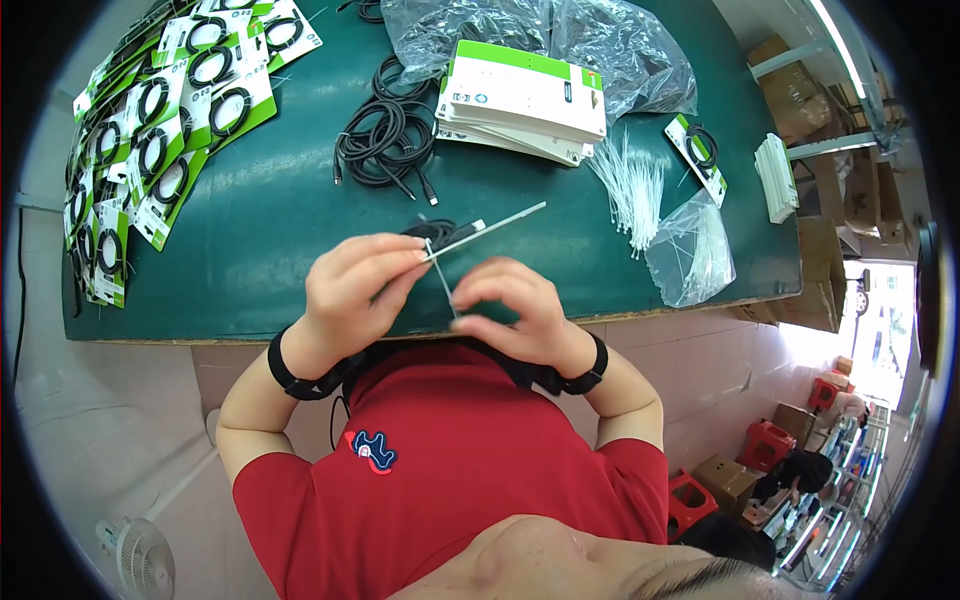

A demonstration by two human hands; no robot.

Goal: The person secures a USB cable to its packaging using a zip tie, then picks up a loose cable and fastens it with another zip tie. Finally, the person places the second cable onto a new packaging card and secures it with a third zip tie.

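Note:
My left hand point(360, 290) is closed, pinching the near end of a thin cardboard backing card point(500, 222) seen almost edge-on. Behind the card is a coiled black cable point(432, 230) with a plug end sticking out. A thin cable tie point(443, 280) runs from the card at my left fingertips down toward my right hand point(515, 305). The thumb and index finger of that hand, slightly blurred, close on the tie's lower end. Both hands are above the green table's near edge.
Carded cables point(150, 140) pile up at the left. Loose black cables point(385, 140) lie beside a stack of backing cards point(520, 100), with clear plastic bags point(620, 60) behind. White cable ties point(630, 190), a tie bag point(692, 250) and one carded cable point(697, 158) lie right.

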